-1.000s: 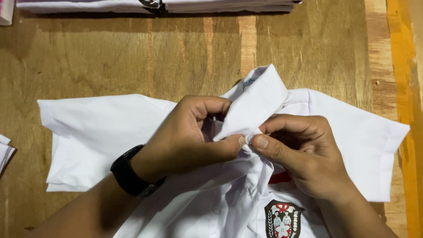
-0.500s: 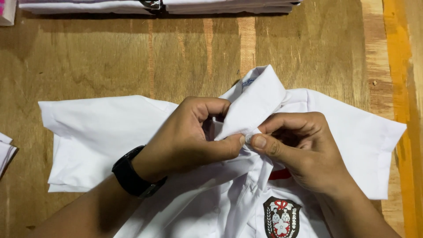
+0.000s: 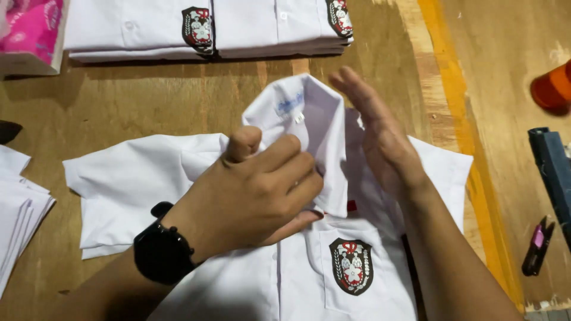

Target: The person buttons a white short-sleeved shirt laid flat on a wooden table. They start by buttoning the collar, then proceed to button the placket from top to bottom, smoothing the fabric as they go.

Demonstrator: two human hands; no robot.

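A white short-sleeved shirt (image 3: 131,178) lies front up on the wooden table (image 3: 148,101), with a crest badge (image 3: 352,266) on its chest pocket. Its collar (image 3: 318,128) stands raised at the neck. My left hand (image 3: 256,193), a black watch (image 3: 162,249) on the wrist, grips the shirt front just below the collar. My right hand (image 3: 380,139) is flat with straight fingers, pressed edge-on against the collar's right side.
A stack of folded white shirts (image 3: 143,30) with badges lies along the far edge. A pink packet (image 3: 33,27) sits far left, white fabric pieces (image 3: 18,208) at the left edge. An orange object (image 3: 553,89), a dark bar (image 3: 553,166) and a small clip (image 3: 537,246) lie right.
My right hand has let go of the collar pinch and opened flat beside it. My left hand has shifted its grip lower. The view has moved so the far shirt stack shows more.
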